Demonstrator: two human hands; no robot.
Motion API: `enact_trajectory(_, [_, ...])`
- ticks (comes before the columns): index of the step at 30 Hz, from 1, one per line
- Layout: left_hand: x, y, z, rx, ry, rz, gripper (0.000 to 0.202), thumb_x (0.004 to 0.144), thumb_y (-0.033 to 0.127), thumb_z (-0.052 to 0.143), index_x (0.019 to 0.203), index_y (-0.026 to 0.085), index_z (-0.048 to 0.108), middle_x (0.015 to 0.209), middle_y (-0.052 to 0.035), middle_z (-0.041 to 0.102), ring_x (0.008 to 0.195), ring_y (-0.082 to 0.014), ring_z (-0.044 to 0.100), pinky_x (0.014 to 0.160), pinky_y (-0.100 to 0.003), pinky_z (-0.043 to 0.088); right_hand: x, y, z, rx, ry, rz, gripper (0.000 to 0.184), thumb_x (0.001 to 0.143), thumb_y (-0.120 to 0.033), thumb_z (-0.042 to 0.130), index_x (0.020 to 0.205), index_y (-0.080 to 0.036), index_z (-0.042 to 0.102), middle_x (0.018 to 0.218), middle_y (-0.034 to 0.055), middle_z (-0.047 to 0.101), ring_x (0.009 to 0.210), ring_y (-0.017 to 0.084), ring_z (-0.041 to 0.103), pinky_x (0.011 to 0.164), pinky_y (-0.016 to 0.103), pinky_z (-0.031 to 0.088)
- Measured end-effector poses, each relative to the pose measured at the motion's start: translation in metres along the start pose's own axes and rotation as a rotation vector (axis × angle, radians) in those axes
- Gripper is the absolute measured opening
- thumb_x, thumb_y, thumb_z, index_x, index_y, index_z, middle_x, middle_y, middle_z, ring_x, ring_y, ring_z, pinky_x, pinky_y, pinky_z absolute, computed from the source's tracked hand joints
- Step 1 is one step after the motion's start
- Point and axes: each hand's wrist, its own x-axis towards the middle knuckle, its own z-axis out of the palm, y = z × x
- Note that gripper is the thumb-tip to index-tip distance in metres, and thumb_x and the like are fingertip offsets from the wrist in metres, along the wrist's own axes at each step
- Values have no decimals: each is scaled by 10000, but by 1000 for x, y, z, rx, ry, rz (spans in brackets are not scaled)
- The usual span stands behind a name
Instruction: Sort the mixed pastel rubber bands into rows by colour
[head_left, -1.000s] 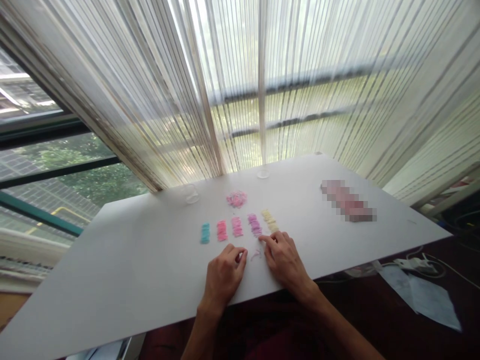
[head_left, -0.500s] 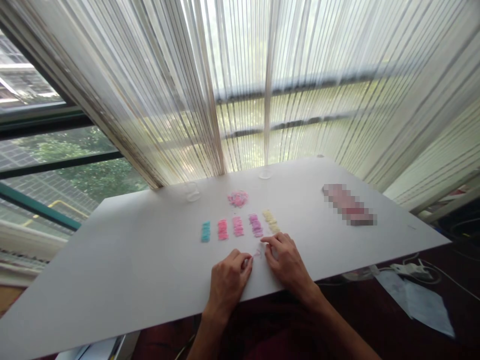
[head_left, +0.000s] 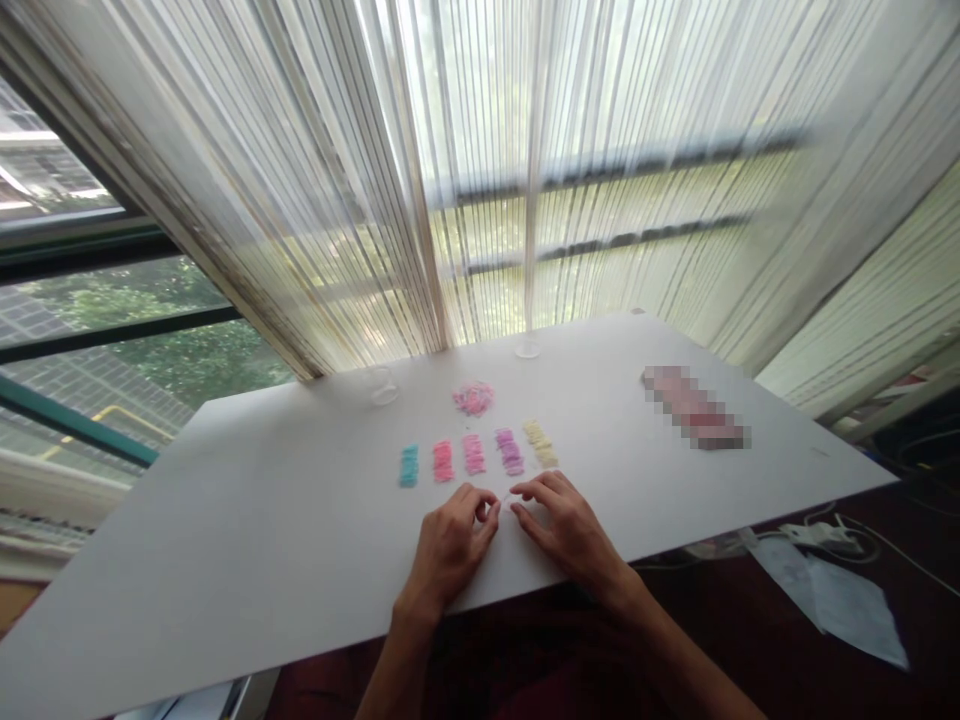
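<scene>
While both of your hands sit close together at the near edge of the white flat tabletop (head_left: 262, 520), your left hand (head_left: 450, 545) is curled, with thumb and forefinger drawn into a pinch, and your right hand (head_left: 570, 525) is bent with its fingertips pointing toward that pinch. A tiny pale sliver (head_left: 508, 497) shows on the table between the 2 sets of fingertips, too small to identify, and whether either hand actually grips it cannot be told. Just beyond your fingers lie 5 short sorted stacks in a row: a teal stack (head_left: 409, 466), a coral-pink stack (head_left: 443, 461), a lighter pink stack (head_left: 474, 453), a purple stack (head_left: 511, 451) and a pale yellow stack (head_left: 541, 443). Farther back is a loose pink heap (head_left: 473, 397), with 2 small clear round dishes (head_left: 384, 388) near the striped sheer curtain (head_left: 375, 150). Judging by this, you are at the fine-handling step, working 1 small piece with your fingertips right in front of the purple stack. Any next move calls for a light, precise pinch and low, short travel, because a brushing knuckle could easily scatter the neat stacks beside your hands.
</scene>
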Motion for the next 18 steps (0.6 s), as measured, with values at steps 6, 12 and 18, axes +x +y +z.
enact_trajectory(6, [30, 11, 6, 75, -85, 3, 152, 1013, 259, 535, 1048, 210, 675, 964, -27, 718, 833, -172, 695, 696, -257, 481, 1, 8, 4, -72, 205, 191, 141, 938, -179, 613, 1046, -197, 702, 864, 52, 683, 830, 234, 639, 812, 388, 553])
enact_trajectory(12, [48, 15, 12, 138, -116, -2, 172, 1018, 259, 533, 1063, 192, 685, 1026, -63, 727, 856, -203, 710, 662, -272, 486, -1, 9, 7, -138, 188, 186, 184, 882, -85, 583, 939, -190, 723, 895, 75, 695, 906, 260, 640, 834, 392, 538])
enact_trajectory(18, [43, 10, 7, 137, -57, -26, 183, 1026, 257, 523, 1123, 217, 672, 1055, -42, 719, 882, -177, 705, 675, -247, 490, -1, 5, 7, -220, 100, 130, 237, 881, -72, 598, 996, -209, 753, 895, 69, 662, 896, 253, 613, 840, 393, 527])
